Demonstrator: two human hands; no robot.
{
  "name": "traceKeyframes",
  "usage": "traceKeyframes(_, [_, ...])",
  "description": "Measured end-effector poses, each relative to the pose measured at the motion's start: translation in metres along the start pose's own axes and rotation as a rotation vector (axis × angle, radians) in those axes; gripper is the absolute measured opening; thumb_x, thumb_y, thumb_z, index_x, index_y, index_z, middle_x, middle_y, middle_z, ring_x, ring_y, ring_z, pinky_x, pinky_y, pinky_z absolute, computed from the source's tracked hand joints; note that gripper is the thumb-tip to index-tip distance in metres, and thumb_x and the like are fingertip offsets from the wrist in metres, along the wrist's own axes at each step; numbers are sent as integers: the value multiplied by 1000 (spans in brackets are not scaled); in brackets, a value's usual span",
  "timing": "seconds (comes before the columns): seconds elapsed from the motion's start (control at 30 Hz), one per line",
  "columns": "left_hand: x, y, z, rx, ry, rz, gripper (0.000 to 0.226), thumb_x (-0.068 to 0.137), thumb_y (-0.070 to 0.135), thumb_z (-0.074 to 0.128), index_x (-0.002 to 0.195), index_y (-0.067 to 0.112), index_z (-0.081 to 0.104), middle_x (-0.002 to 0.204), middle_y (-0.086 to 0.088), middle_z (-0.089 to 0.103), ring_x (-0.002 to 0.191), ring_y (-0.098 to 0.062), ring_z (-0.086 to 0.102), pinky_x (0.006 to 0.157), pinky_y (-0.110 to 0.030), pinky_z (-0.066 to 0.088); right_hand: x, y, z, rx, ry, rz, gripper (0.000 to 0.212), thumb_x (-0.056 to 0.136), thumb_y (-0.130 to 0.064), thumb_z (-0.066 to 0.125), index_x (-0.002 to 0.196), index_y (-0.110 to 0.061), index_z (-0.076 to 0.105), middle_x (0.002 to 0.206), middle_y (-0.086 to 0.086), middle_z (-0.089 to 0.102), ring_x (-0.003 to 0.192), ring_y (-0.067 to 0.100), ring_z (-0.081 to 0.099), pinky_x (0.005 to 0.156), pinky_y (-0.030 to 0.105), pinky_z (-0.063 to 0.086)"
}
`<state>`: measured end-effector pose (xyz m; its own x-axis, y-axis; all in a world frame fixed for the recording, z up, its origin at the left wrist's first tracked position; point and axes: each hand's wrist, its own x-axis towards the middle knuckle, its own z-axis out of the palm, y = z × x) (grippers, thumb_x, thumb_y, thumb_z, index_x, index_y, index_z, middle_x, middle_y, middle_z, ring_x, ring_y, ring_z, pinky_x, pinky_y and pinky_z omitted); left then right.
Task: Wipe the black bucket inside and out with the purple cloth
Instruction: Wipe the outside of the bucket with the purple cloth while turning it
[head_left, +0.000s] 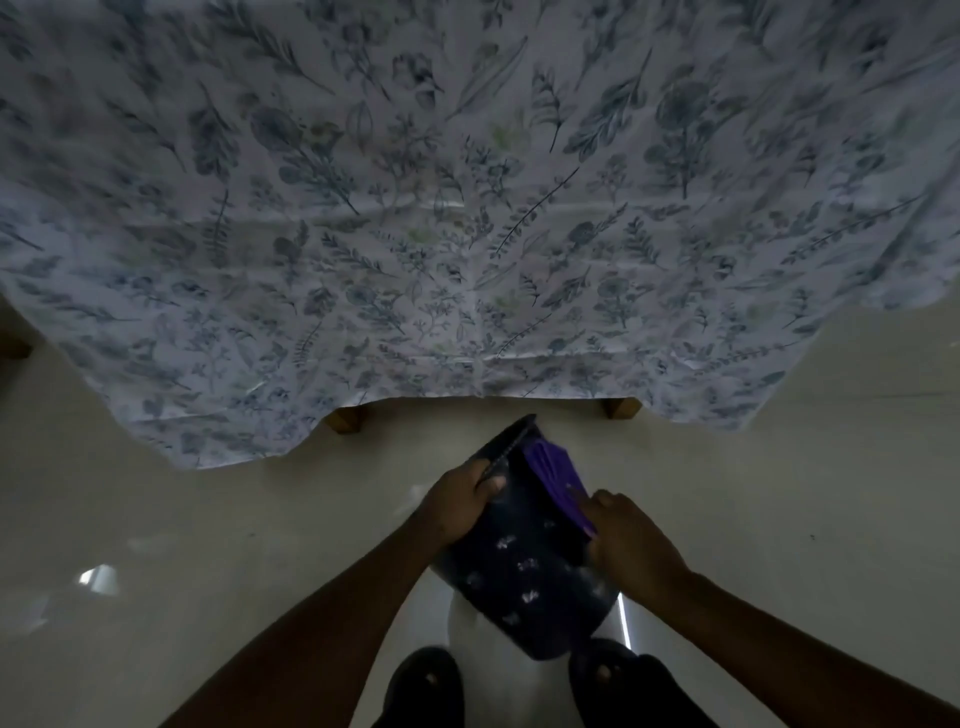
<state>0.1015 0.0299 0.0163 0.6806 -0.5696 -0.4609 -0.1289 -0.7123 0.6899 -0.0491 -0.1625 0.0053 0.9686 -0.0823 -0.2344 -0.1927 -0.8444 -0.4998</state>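
Note:
The black bucket (524, 561), patterned with small pale marks, is held in the air above the floor, tilted with its rim pointing away from me. My left hand (460, 504) grips the rim on the left side, thumb over the edge. My right hand (631, 540) presses the purple cloth (553, 475) against the bucket's right outer side, near the rim. The cloth lies folded in ridges along the wall. The inside of the bucket is hidden from view.
A table draped in a white cloth with blue leaf print (467, 234) fills the view ahead; its wooden legs (345, 418) show below the hem. The pale glossy tile floor (208, 545) spreads around. My dark shoes (426, 686) stand beneath the bucket.

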Motion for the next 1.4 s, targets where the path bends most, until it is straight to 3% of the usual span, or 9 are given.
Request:
traceKeyframes(0.07, [5, -9, -4, -36, 51, -21, 15, 98, 33, 50, 88, 24, 55, 88, 2, 64, 88, -22, 64, 68, -25, 41, -10, -1, 21, -23, -33, -67, 72, 63, -14, 58, 134, -14, 53, 104, 15, 65, 81, 36, 65, 65, 31, 53])
traceKeyframes(0.13, [6, -21, -5, -21, 106, -24, 20, 97, 39, 51, 81, 27, 51, 77, 10, 59, 76, -15, 61, 60, -20, 39, -19, -4, 34, -38, -51, -95, 72, 75, -53, 59, 139, -25, 45, 114, 4, 61, 94, 25, 63, 70, 18, 51])
traceKeyframes(0.23, [5, -39, 1, -4, 159, -23, 28, 88, 53, 58, 84, 25, 55, 79, 11, 66, 72, -7, 63, 61, -20, 46, -12, -10, 50, 62, -56, -11, 88, 77, -83, 26, 149, -33, 22, 154, -3, 18, 142, 17, 18, 112, 29, 25])
traceKeyframes(0.37, [12, -47, 9, -21, 180, 0, 31, 83, 56, 62, 92, 27, 58, 89, 10, 70, 79, -7, 67, 72, -29, 57, 16, -27, 79, -57, -19, 11, 89, 81, -78, 5, 149, -25, -14, 158, -1, -19, 145, 17, -19, 119, 46, 0])
traceKeyframes(0.7, [15, -65, 13, -44, 252, 20, 25, 84, 53, 62, 95, 30, 63, 92, 12, 71, 83, -5, 67, 74, -26, 56, 30, 9, 89, 285, 209, 341, 61, 98, -49, 28, 151, -22, 17, 155, 3, 30, 141, 21, 32, 114, 39, 31])
traceKeyframes(0.9, [12, -67, 12, -27, 248, 12, 25, 86, 51, 61, 92, 27, 62, 85, 10, 70, 78, -5, 66, 69, -26, 54, 2, -25, 110, -195, 127, -18, 61, 99, -49, 7, 153, -20, 6, 160, 5, 9, 147, 27, 9, 115, 47, 12])
traceKeyframes(1.03, [17, -59, 9, -19, 231, 10, 23, 88, 48, 61, 91, 25, 60, 81, 14, 65, 74, -1, 62, 62, -17, 46, 54, -15, 89, 15, 145, 38, 57, 99, -43, 16, 152, -23, 10, 160, 1, 12, 148, 20, 9, 118, 41, 16])
traceKeyframes(1.13, [22, -54, 9, -22, 248, 12, 28, 86, 49, 61, 92, 22, 62, 84, 8, 69, 75, -6, 64, 69, -29, 54, 58, 7, 85, 295, 206, 264, 58, 98, -43, 24, 151, -21, 21, 156, 4, 28, 144, 21, 27, 116, 41, 27])
traceKeyframes(1.4, [28, -52, 13, -4, 224, -9, 35, 85, 55, 57, 95, 22, 61, 88, 5, 69, 79, -13, 65, 76, -37, 56, 5, -20, 103, -149, 105, -64, 56, 100, -45, 15, 152, -31, -1, 162, -4, 0, 148, 21, -5, 119, 40, 0])
